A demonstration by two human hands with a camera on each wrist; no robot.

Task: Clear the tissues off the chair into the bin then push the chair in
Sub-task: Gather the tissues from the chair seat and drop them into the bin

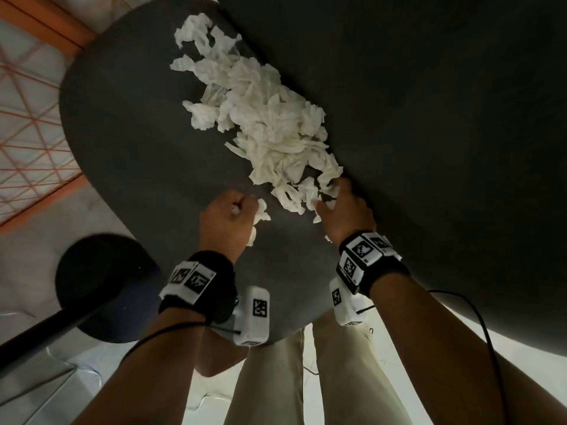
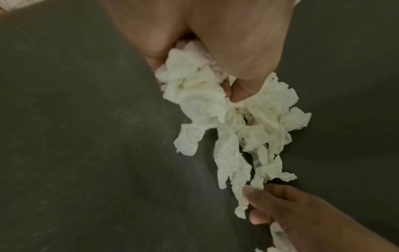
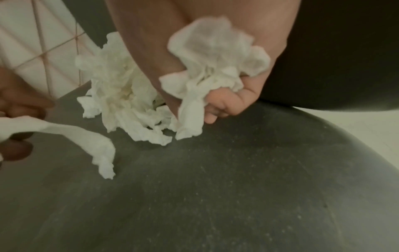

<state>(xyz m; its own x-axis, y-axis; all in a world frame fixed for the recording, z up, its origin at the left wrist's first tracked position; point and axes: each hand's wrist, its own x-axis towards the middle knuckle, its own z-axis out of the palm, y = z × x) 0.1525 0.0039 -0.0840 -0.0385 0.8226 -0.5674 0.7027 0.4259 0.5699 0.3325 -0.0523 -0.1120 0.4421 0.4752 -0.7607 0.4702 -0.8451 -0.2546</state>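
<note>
Both arms reach forward and down over the dark chair seat (image 1: 129,142). The left hand (image 1: 227,220) is a fist, its grip clamped on crumpled tissue. The right hand (image 1: 345,207) has curled fingers (image 3: 220,105) closed on another bunch at the near end of the tissues (image 1: 264,118). The pile lies on the seat as a long band, from far left to near right, along the backrest (image 1: 429,118).

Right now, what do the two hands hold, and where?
Both grip crumpled white tissues: the left hand in its fist, the right hand by the pile's near edge.
</note>
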